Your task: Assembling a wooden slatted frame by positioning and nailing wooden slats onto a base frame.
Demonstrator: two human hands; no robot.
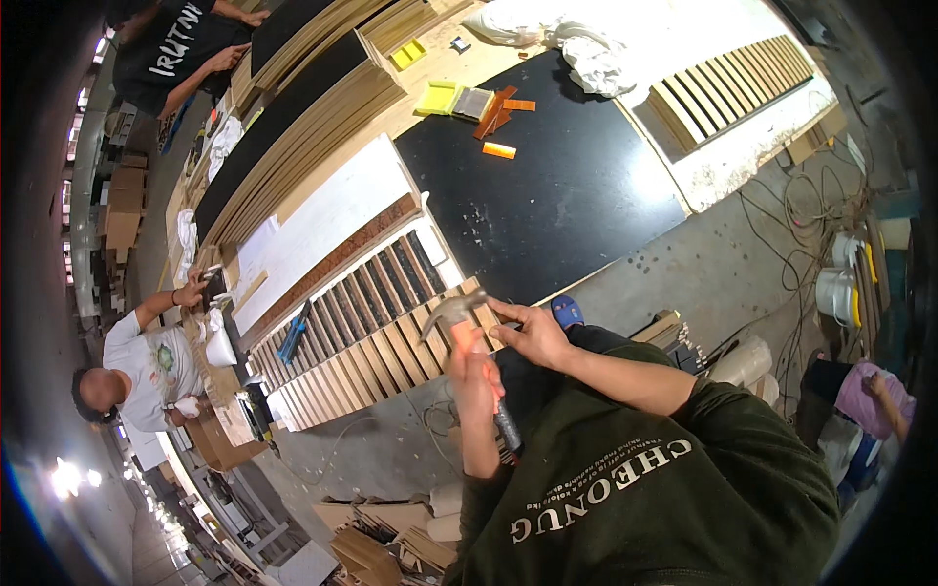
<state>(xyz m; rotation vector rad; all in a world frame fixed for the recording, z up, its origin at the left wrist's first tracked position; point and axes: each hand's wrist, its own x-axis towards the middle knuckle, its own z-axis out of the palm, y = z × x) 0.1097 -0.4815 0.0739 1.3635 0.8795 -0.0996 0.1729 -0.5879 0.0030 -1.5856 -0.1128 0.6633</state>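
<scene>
My left hand [475,389] grips a claw hammer [453,311] by its orange and black handle. The metal head is raised over the end of a row of pale wooden slats [376,356]. My right hand [535,335] is at the end of that row, thumb and forefinger closed about the last slat. Anything smaller between those fingertips is hidden. Behind the pale slats runs a row of darker strips with gaps [376,283]. A blue-handled tool [292,337] lies across the strips toward the left.
Past the slats lies a black panel [547,195] bearing orange pieces [498,150] and a yellow box [438,98]. Long boards [303,127] are stacked at the far left. A co-worker in white [156,366] stands left, another in black [176,59] far left. Cables [806,210] trail on the floor.
</scene>
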